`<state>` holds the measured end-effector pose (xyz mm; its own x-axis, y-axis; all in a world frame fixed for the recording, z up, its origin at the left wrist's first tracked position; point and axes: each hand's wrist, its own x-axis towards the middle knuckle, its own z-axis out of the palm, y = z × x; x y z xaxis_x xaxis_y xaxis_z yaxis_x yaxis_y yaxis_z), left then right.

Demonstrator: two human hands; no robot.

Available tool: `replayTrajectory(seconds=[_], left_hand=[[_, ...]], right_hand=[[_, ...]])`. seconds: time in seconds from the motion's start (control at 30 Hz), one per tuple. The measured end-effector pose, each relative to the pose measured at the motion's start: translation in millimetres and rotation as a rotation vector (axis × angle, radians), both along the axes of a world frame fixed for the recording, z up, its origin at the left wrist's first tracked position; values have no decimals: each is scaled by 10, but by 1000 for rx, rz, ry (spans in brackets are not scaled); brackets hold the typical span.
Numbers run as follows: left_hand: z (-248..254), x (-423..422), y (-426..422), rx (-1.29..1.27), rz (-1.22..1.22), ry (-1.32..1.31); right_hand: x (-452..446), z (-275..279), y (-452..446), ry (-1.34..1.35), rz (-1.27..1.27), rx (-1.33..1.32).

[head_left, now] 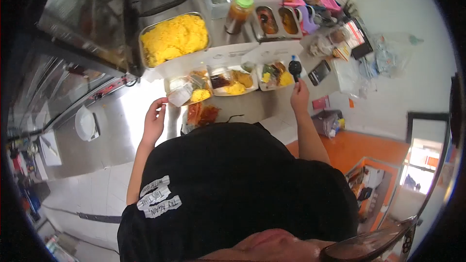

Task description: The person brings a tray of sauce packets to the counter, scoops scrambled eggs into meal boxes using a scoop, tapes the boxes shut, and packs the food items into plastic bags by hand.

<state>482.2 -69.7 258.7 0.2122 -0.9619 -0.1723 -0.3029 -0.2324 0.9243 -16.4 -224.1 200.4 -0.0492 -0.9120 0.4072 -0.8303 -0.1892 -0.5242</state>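
My left hand (155, 112) is beside the near left corner of a left-hand paper food box (168, 87), its index finger reaching to the edge and the fingers loosely apart. My right hand (299, 93) grips a black round-headed spoon (294, 66), which is over the right side of the right-hand food box (262, 86). A middle food box (228, 93) stands between them. All three lids are up, and yellow rice lies inside with other food. A clear wrapped packet (180, 92) rests in the left box.
Behind the boxes are a metal tray of yellow rice (174, 39), a green-capped sauce bottle (239, 14) and metal food pans (276, 22). A phone (320, 73) lies at right. A glass cabinet (63, 87) borders the left. A bag with reddish food (203, 115) is near my body.
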Motion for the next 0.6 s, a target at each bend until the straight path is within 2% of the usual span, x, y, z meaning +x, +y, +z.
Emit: replayTrajectory(seconds=[0.1,0.2,0.23,0.33,0.37,0.47,0.6], left_hand=[[35,52,133,12,57,6],[96,92,241,68,110,-11],[66,109,290,48,120,0],[-4,153,423,48,142,41],[-13,167,471,56,148,36],[-101,210,588,103,169,59],[-171,192,618,129,128,61]], right_hand=[[474,405,-254,-425,223,249],[978,940,-399,-583,399,492],[974,1063,-421,-505,514,556],[615,1053,-397,-300,602,762],[579,1191,-325,-127,510,815],[243,896,-225,315,458,523],[151,451,-229,439,538,329]])
